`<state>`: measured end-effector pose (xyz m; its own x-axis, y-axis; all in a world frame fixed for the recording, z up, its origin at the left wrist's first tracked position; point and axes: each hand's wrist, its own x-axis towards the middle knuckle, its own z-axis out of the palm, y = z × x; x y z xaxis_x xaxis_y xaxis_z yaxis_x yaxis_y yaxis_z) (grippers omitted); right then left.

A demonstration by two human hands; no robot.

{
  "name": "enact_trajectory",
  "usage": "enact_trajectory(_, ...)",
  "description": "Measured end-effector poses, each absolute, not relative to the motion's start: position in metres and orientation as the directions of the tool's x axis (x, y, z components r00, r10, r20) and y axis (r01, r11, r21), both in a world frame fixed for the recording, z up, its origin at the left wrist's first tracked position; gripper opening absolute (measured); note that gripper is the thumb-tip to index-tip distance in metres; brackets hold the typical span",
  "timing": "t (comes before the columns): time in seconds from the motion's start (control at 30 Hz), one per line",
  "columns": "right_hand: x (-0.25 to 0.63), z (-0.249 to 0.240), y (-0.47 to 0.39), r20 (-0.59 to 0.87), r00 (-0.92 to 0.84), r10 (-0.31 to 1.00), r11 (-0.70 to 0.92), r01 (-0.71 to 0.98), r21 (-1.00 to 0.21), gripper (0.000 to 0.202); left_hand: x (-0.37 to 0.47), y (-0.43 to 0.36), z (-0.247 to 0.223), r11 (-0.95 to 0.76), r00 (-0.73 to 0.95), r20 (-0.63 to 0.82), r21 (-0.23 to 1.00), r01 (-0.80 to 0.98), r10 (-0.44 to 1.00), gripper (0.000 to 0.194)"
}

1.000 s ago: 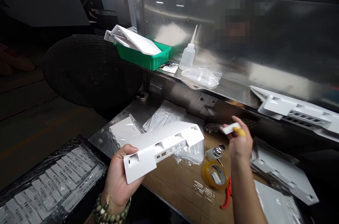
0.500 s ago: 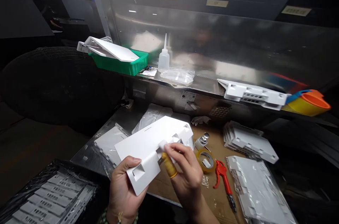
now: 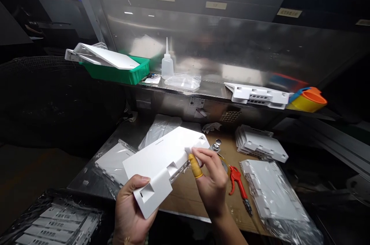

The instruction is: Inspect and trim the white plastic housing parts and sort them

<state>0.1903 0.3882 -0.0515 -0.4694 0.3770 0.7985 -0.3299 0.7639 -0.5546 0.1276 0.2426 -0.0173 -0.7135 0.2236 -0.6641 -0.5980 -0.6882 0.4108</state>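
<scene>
A white plastic cover [image 3: 158, 156] with notched edges is tilted over the bench, its lower left corner gripped by my left hand [image 3: 134, 202], thumb on top. My right hand [image 3: 212, 171] pinches a small white wad [image 3: 188, 149], perhaps cloth or paper, against the cover's slotted right edge. A yellow finger cot [image 3: 195, 166] covers one digit of that hand. Just beyond the right hand are a small dispenser bottle with a metal cap [image 3: 216, 146] and a roll of tape, largely hidden by the hand. A red air blow gun [image 3: 239, 185] lies to the right.
Wrapped covers [image 3: 276, 191] and a stack of covers [image 3: 260, 144] lie at right; another wrapped cover [image 3: 114, 162] is at left. Bagged parts [image 3: 54, 222] fill the lower left. The shelf above bears a green bin [image 3: 115, 73], squeeze bottle [image 3: 167, 67], white part [image 3: 257, 96] and yellow tape roll [image 3: 308, 100].
My right hand has slid the white wad along the cover's edge, up and to the right. My left hand still holds the cover. The view has turned slightly right.
</scene>
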Motion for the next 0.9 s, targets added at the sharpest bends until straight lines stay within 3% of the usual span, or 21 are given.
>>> enact_trajectory(0.23,0.192,-0.061,0.386,0.815,-0.497,0.298,0.766,-0.385,-0.515,0.043,0.122,0.238,-0.020,-0.683,-0.703,-0.646,0.371,-0.630,0.297,0.068)
enact_trajectory(0.33,0.196,-0.063,0.412,0.782,-0.419,0.462,0.760,-0.268,-0.592,0.037,0.119,0.232,-0.021,-0.670,-0.662,-0.661,0.315,-0.672,0.354,0.071)
enact_trajectory(0.43,0.203,-0.061,0.441,0.703,-0.226,0.674,0.654,-0.261,-0.710,0.033,0.117,0.227,-0.022,-0.673,-0.624,-0.655,0.231,-0.702,0.426,0.073)
enact_trajectory(0.57,0.207,-0.058,0.457,0.618,-0.082,0.782,0.576,-0.286,-0.766,0.038,0.120,0.224,-0.025,-0.723,-0.640,-0.637,0.182,-0.667,0.430,0.077)
enact_trajectory(0.77,0.198,-0.068,0.443,0.560,-0.271,0.783,0.468,-0.337,-0.817,0.040,0.125,0.227,-0.023,-0.781,-0.684,-0.627,0.188,-0.596,0.372,0.079)
enact_trajectory(0.9,0.196,-0.075,0.427,0.552,-0.479,0.682,0.411,-0.373,-0.832,0.046,0.129,0.232,-0.024,-0.809,-0.709,-0.627,0.206,-0.551,0.323,0.077)
